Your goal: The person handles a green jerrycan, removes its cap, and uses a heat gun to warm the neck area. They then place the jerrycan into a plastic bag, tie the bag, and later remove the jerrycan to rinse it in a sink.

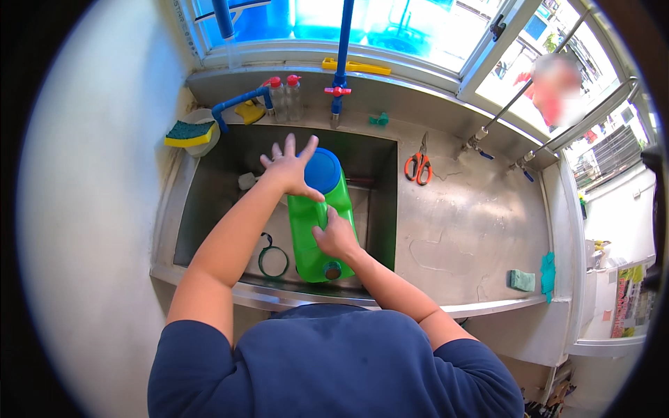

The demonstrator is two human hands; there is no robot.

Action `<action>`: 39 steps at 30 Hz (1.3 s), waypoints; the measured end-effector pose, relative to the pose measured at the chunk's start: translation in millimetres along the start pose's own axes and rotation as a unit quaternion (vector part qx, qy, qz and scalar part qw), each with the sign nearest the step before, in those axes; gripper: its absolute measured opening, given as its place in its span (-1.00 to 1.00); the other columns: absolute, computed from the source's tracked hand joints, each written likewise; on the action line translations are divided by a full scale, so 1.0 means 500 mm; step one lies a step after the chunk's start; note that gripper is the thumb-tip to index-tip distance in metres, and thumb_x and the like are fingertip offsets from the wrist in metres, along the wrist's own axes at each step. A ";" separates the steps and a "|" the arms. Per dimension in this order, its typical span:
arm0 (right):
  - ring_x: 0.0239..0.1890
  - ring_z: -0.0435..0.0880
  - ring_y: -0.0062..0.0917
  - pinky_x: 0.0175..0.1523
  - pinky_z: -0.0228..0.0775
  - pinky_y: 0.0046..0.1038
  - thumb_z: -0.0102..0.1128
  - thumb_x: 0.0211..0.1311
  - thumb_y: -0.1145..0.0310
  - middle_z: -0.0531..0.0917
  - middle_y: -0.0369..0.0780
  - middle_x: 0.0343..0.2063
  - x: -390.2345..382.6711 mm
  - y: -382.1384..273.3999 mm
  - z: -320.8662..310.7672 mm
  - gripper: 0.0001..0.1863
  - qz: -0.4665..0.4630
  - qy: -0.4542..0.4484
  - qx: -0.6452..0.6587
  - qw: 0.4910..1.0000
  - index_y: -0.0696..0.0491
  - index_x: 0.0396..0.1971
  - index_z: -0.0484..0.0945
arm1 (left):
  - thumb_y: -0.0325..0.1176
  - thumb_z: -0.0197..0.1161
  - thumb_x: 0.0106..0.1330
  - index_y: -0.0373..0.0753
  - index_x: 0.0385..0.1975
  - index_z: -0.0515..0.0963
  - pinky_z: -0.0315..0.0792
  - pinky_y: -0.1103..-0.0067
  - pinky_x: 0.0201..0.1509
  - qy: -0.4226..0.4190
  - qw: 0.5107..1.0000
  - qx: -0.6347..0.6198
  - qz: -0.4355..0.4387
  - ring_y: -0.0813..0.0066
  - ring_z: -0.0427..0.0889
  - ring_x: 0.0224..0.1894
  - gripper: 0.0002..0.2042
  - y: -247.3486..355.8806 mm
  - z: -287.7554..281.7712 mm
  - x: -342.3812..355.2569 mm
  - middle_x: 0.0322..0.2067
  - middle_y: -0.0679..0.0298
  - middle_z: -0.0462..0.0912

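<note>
A bright green plastic jug (pixel 304 240) lies within the metal sink (pixel 382 209), its large blue lid (pixel 324 172) toward the far side and a small brown cap (pixel 332 270) toward me. My right hand (pixel 337 235) is closed around the jug's handle. Fingers spread wide, my left hand (pixel 286 173) is beside the blue lid, its thumb near the handle's top; whether it touches the jug I cannot tell. A dark green ring (pixel 263 259) is left of the jug in the sink, and a small white object (pixel 247 181) sits farther back.
On the right counter are orange-handled scissors (pixel 419 169), a green sponge (pixel 521 280) and a turquoise cloth (pixel 548 275). Behind the sink stand a blue pipe tap (pixel 337 90) and red-capped bottles (pixel 277 101). A yellow-green sponge (pixel 189 135) rests at left. Another person (pixel 550 87) is beyond the window.
</note>
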State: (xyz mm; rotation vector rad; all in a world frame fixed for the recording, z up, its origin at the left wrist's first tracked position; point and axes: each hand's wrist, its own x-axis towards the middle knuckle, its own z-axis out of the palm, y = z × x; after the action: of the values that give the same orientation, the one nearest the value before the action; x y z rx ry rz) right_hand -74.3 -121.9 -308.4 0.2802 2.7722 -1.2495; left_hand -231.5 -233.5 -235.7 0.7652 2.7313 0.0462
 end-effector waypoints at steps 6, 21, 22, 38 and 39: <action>-0.21 0.63 0.09 -0.04 0.48 -0.07 0.18 0.09 0.21 0.63 0.23 -0.28 0.000 0.005 0.001 -0.22 -0.007 0.019 -0.013 1.000 0.42 0.21 0.19 | 0.31 0.44 -0.24 0.14 0.47 -0.10 0.24 0.11 0.34 0.248 0.927 -0.267 -0.090 -0.34 0.12 0.35 0.21 -0.024 0.056 -0.020 0.36 -0.25 0.01; -0.42 0.70 -0.46 -0.32 0.56 -0.42 0.36 0.18 0.19 0.69 -0.10 -0.36 0.049 0.028 -0.044 -0.56 0.117 -0.159 0.303 0.932 0.21 -0.12 0.48 | -0.11 0.27 0.23 -0.07 0.08 0.52 0.34 0.31 0.27 0.223 0.841 -0.196 0.452 0.24 0.49 0.19 -0.57 0.048 0.203 -0.242 0.10 0.19 0.51; -0.42 0.69 -0.49 -0.34 0.56 -0.44 0.37 0.19 0.22 0.69 -0.14 -0.37 0.054 0.028 -0.044 -0.60 0.135 -0.190 0.370 0.899 0.19 -0.15 0.48 | -0.17 0.25 0.23 -0.06 0.06 0.54 0.35 0.33 0.28 0.207 0.842 -0.142 0.478 0.27 0.50 0.19 -0.61 0.047 0.215 -0.251 0.10 0.21 0.52; -0.31 0.67 -0.39 -0.24 0.55 -0.35 0.27 0.29 0.17 0.61 -0.21 -0.34 0.123 -0.093 0.045 -0.64 0.224 -0.111 0.465 0.849 0.11 -0.11 0.45 | -0.51 0.42 0.04 -0.22 -0.06 0.59 0.56 0.43 -0.09 0.417 0.844 -0.243 0.232 0.22 0.64 -0.09 -0.60 -0.052 0.271 -0.349 -0.04 0.19 0.61; -0.31 0.67 -0.39 -0.24 0.55 -0.35 0.27 0.29 0.17 0.61 -0.21 -0.33 0.125 -0.098 0.052 -0.64 0.221 -0.093 0.465 0.852 0.11 -0.11 0.45 | -0.50 0.45 0.04 -0.23 -0.07 0.58 0.55 0.43 -0.13 0.438 0.839 -0.250 0.205 0.21 0.64 -0.12 -0.60 -0.050 0.274 -0.351 -0.05 0.18 0.61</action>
State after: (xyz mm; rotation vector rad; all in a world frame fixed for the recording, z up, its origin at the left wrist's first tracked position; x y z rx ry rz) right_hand -145.0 -165.0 -299.2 0.7403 1.5872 -2.1854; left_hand -60.9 -351.8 -319.9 1.3793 2.9777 1.4761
